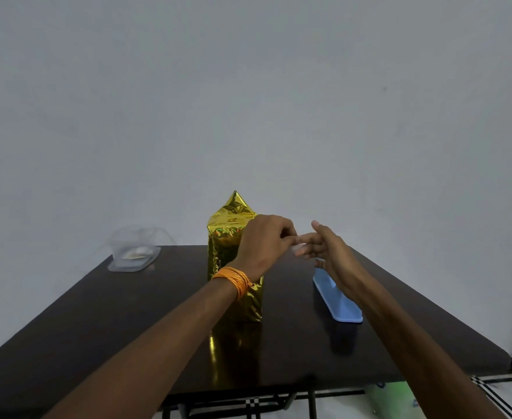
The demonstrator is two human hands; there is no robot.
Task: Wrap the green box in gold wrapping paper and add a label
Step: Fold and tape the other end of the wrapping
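Observation:
The box (233, 243), fully covered in shiny gold wrapping paper, stands upright in the middle of the dark table (97, 313), and its top paper is folded into a point. My left hand (264, 240), with orange thread around the wrist, is in front of the box's upper right side. Its fingertips pinch a small pale strip (297, 245), which could be tape or a label, at the fingers of my right hand. My right hand (327, 252) is held just right of the box with its fingers spread. No green of the box shows.
A long light-blue tray (342, 303) lies on the table right of the box, partly under my right forearm. A clear plastic container (134, 255) sits at the far left corner. A green object (390, 397) rests on the floor under the table's near right edge.

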